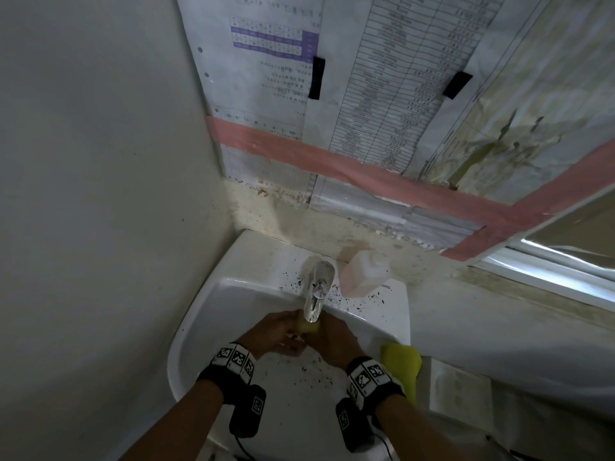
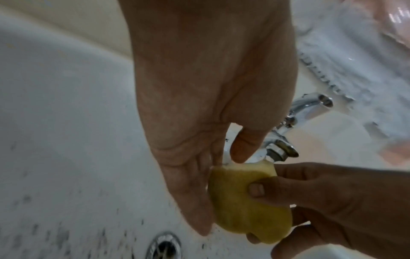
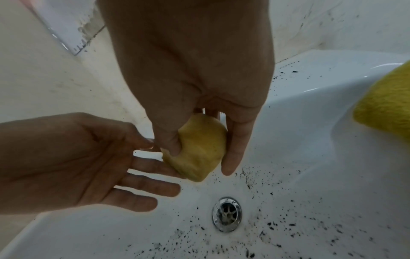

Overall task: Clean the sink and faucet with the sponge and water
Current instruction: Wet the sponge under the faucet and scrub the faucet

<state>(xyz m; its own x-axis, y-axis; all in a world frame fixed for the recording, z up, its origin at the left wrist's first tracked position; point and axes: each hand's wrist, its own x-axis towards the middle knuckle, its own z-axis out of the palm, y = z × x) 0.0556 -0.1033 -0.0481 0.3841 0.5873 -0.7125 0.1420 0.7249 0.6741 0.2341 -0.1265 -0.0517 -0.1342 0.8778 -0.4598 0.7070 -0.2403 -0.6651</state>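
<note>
We hold the yellow sponge [image 3: 197,149] over the white sink [image 1: 213,311], just under the spout of the chrome faucet [image 1: 316,294]. Our right hand [image 3: 190,73] grasps it: the thumb presses into one face and the fingers wrap the far side, so the sponge bulges between them. Our left hand [image 3: 73,157] is released, its fingers straight and spread, the fingertips resting against the lower edge of the sponge without closing on it. In the left wrist view the top of the sponge sits right at the faucet's outlet; whether water is running there we cannot tell.

The sink basin holds a scatter of small black specks, thickest around the metal drain [image 3: 226,214] and along the ledge either side of the faucet base. The drain is open, with its cross-bars visible.

Behind the faucet, on the back ledge, stands a translucent bottle [image 1: 364,272] with pinkish liquid in it; how full it is we cannot make out. A yellow cloth [image 1: 401,364] lies draped over the sink's right rim, apart from both hands.
</note>
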